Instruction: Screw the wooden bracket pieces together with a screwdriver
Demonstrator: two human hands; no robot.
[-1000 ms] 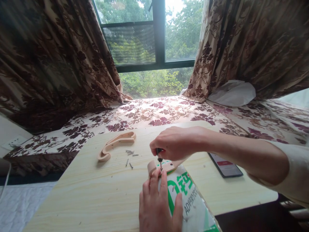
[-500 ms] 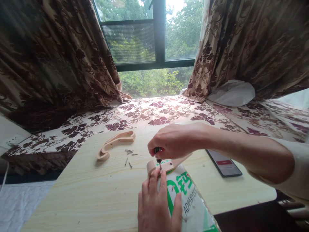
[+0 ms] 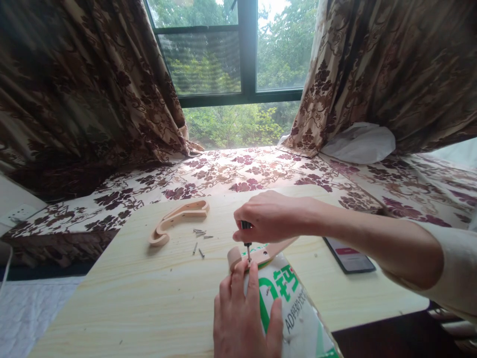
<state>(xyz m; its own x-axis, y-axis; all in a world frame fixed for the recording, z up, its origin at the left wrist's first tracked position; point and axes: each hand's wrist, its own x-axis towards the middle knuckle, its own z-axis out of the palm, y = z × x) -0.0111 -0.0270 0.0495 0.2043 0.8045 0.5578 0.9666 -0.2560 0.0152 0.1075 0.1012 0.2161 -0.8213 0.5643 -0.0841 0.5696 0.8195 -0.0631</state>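
Note:
My right hand [image 3: 266, 217] is wrapped round the black handle of a screwdriver [image 3: 246, 233], held upright with its tip down on a curved wooden piece [image 3: 264, 255]. That piece lies on a white and green printed package [image 3: 298, 318]. My left hand [image 3: 242, 315] rests on the package with fingers spread, its fingertips pressing the wooden piece beside the screwdriver tip. A second curved wooden piece [image 3: 179, 217] lies on the table to the left. Several screws [image 3: 200, 233] are scattered between it and my hands.
The pale wooden table [image 3: 149, 293] has a phone [image 3: 350, 256] on its right, partly under my right forearm. Behind the table is a ledge with flowered cloth [image 3: 242, 171], with a white plastic bag [image 3: 359, 143] near the right curtain.
My right hand has turned a little round the screwdriver handle, and its fingers have shifted so more of the handle shows. My left hand stays in place.

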